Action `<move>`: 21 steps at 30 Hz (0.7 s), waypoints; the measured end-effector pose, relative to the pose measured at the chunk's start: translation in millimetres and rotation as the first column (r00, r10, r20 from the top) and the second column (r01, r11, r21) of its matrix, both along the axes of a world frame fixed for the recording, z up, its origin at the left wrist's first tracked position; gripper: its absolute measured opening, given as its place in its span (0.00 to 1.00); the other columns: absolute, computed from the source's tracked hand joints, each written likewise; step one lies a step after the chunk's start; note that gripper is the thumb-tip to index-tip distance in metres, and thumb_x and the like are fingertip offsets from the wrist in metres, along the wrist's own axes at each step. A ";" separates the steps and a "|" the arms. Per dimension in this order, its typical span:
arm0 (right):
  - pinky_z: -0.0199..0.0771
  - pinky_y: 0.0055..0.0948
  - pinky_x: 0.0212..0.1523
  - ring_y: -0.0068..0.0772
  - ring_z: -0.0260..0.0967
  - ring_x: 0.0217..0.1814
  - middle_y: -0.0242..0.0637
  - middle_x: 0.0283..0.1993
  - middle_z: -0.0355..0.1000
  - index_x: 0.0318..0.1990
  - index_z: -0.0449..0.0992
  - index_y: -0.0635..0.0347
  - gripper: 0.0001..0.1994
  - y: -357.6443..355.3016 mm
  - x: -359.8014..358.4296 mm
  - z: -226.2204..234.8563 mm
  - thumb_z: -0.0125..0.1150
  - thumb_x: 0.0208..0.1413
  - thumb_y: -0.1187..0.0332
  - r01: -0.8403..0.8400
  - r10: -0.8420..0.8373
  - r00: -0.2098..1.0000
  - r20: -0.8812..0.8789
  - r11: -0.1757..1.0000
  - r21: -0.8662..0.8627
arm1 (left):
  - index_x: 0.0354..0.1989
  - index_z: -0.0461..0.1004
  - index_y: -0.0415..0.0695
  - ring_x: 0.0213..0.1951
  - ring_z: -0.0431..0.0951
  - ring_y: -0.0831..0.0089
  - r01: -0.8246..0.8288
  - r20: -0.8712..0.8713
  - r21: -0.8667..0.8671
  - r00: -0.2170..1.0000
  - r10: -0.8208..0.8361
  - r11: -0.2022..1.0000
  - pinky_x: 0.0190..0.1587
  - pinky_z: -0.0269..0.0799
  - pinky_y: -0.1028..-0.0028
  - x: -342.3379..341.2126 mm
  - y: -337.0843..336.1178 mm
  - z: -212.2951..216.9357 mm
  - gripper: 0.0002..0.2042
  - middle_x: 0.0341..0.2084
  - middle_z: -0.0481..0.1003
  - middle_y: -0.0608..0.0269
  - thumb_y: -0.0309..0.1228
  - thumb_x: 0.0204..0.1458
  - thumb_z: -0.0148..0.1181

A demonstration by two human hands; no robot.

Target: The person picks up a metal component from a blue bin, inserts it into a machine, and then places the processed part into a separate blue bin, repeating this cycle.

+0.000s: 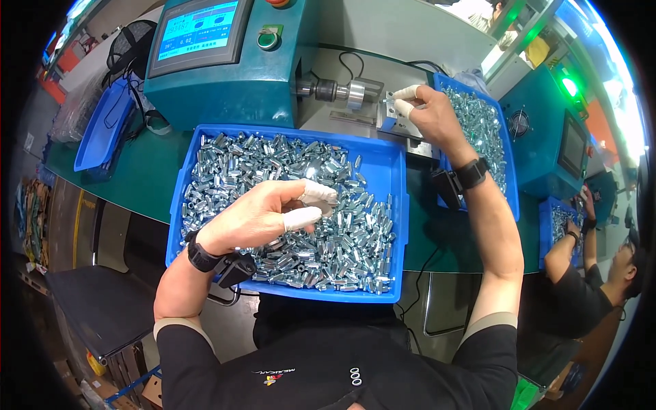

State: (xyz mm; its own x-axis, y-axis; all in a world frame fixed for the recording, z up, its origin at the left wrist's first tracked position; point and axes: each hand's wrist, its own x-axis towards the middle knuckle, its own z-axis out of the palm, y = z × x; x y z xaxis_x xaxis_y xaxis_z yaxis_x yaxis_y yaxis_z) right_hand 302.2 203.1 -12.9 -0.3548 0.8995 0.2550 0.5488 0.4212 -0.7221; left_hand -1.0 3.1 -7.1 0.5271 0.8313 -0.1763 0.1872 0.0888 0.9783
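My left hand (270, 208) hovers over a blue tray (385, 164) heaped with small shiny metal fittings (260, 164). White covers sleeve its thumb and forefinger, which curl toward each other in a pinch; whatever is between their tips does not show clearly. Up at the machine, my right hand (430, 113) has its white-covered thumb and forefinger drawn together at a metal fixture block (388, 113). Any piece between those fingertips is too small to make out. Left of this block, a round metal spindle (335, 91) juts from the teal machine (219, 102).
A second blue tray (509, 167) of metal fittings stands right of my right forearm. The machine carries a lit screen (198, 34) and a green button (268, 39). At far right a person (581, 273) works beside another teal machine (547, 137). A stool (102, 301) stands at left.
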 end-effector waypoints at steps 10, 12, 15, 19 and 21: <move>0.76 0.30 0.39 0.31 0.76 0.36 0.41 0.40 0.80 0.49 0.81 0.63 0.15 -14.8 -4.0 2.3 0.69 0.58 0.66 -0.162 0.017 0.939 0.344 0.904 0.397 | 0.65 0.72 0.42 0.43 0.80 0.77 -0.006 0.013 -0.024 1.000 0.006 1.000 0.47 0.78 0.74 -0.1 2.0 -1.1 0.19 0.51 0.80 0.61 0.30 0.67 0.56; 0.76 0.29 0.39 0.30 0.76 0.36 0.40 0.41 0.80 0.51 0.81 0.64 0.16 -18.2 -5.0 -2.3 0.69 0.59 0.65 -0.159 0.033 0.949 0.314 0.909 0.384 | 0.65 0.73 0.43 0.43 0.81 0.77 -0.001 0.053 0.001 0.999 0.001 1.000 0.47 0.78 0.74 -1.8 3.0 -4.0 0.19 0.51 0.80 0.60 0.30 0.67 0.57; 0.75 0.24 0.40 0.22 0.74 0.40 0.37 0.44 0.81 0.58 0.77 0.67 0.21 -30.1 -5.8 -13.0 0.69 0.61 0.66 0.060 -0.090 0.987 -0.130 0.974 -0.216 | 0.65 0.73 0.43 0.43 0.81 0.77 -0.006 0.062 0.004 0.998 0.006 1.000 0.47 0.78 0.74 -2.2 1.2 -5.4 0.19 0.52 0.80 0.60 0.30 0.67 0.57; 0.74 0.20 0.43 0.17 0.72 0.43 0.34 0.48 0.80 0.65 0.72 0.70 0.27 -36.7 -2.5 -27.0 0.70 0.62 0.67 -0.125 -0.020 0.909 -0.417 0.940 -0.317 | 0.66 0.73 0.43 0.43 0.81 0.77 -0.008 0.058 -0.032 0.998 0.010 0.999 0.47 0.78 0.74 0.0 0.0 -1.0 0.19 0.52 0.81 0.60 0.30 0.67 0.57; 0.74 0.20 0.43 0.18 0.72 0.43 0.34 0.48 0.80 0.66 0.72 0.70 0.27 -35.1 -0.2 -27.4 0.70 0.62 0.67 -0.129 -0.017 0.915 -0.402 0.934 -0.333 | 0.66 0.72 0.43 0.43 0.81 0.77 -0.003 0.053 -0.052 0.999 0.006 0.999 0.47 0.78 0.75 2.1 1.2 0.2 0.19 0.52 0.81 0.60 0.30 0.67 0.57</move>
State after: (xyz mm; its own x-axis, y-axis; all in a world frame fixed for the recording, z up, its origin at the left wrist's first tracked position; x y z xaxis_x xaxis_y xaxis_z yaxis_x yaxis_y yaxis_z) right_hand 302.0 168.0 -40.3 -0.3439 0.9370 0.0605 0.1728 0.1265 -0.9768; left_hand 1.1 4.3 -6.9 0.5332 0.8241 -0.1912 0.1350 0.1403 0.9809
